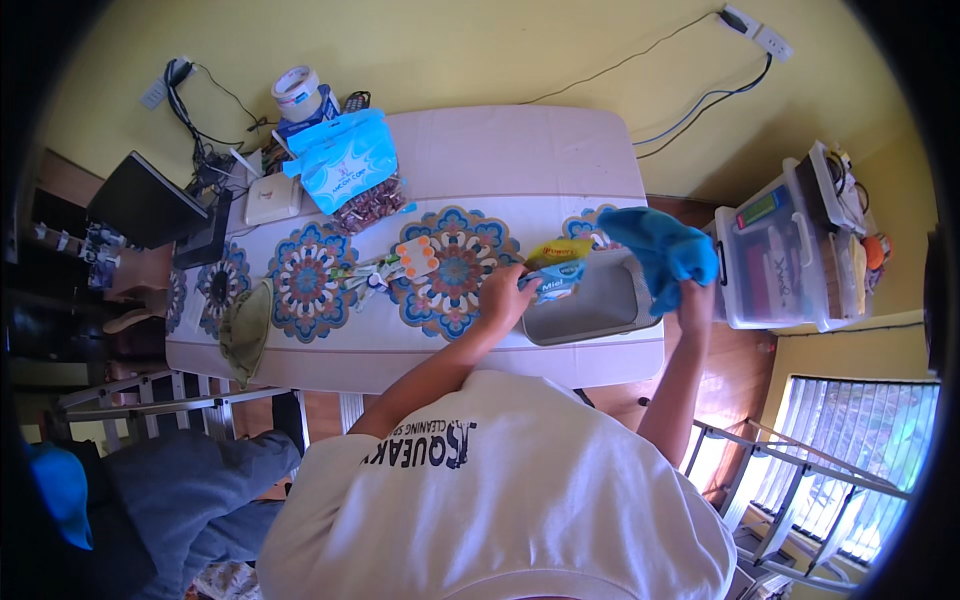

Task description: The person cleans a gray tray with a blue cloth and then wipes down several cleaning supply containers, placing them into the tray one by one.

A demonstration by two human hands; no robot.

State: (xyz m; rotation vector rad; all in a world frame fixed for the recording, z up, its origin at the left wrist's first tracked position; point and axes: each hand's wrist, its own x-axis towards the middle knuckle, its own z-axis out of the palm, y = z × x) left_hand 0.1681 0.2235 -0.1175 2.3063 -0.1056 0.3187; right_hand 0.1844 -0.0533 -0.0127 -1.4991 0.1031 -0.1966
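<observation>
My left hand grips a blue packet bearing writing, at the left side of a grey plastic basket. A yellow packet shows just behind the blue one; whether my fingers also hold it is unclear. Bunched up in my right hand is a blue cloth, raised over the basket's right end. The visible part of the basket's floor is bare. Left of my left hand lie a blister pack of orange tablets and several thin packets on the patterned tablecloth.
A large blue pouch with dark wrapped pieces stands at the back left, near tape rolls, a white router and a monitor. A green cap lies front left. Clear storage boxes stand right; metal-framed chairs flank me.
</observation>
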